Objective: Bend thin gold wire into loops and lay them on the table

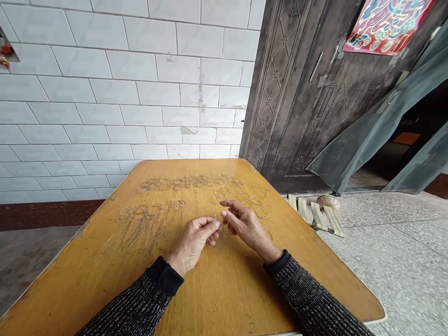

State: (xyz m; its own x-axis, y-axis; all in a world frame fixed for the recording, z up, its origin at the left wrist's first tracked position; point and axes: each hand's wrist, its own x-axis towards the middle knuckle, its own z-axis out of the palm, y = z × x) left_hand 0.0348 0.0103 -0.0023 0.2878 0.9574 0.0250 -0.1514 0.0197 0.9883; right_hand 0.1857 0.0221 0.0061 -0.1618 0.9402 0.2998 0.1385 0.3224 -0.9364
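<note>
Yellow-brown wood was seen across the surface (217,294), on which thin wire pcs were laid out in separate groups. Along the far side, a row of wire rings (189,182) was spread, many overlapped, so no exact no. could be counted. Nearer, on the L, a bunch of looped wires (151,212) was laid w/ long tails pointed toward the near edge. A few more loops (264,211) were scattered on the R, just beyond the R hand (248,231).

A fine wire (215,217), its full length not visible, was pinched btwn thumb and fingers of the L hand (196,238), above the middle of the surface. The R hand was held just beside it, thumb and forefinger parted, other fingers curled; whether anything was gripped by those couldn't be told.

Progress was judged approx. midway: the far row, w/o obvious long tails, was prob. done; the pc. in the L hand was prob. being worked; the L bunch, tails yet unwound, was prob. left to do. Status of the R loops was unclear, b/c they were partly hidden.
</note>
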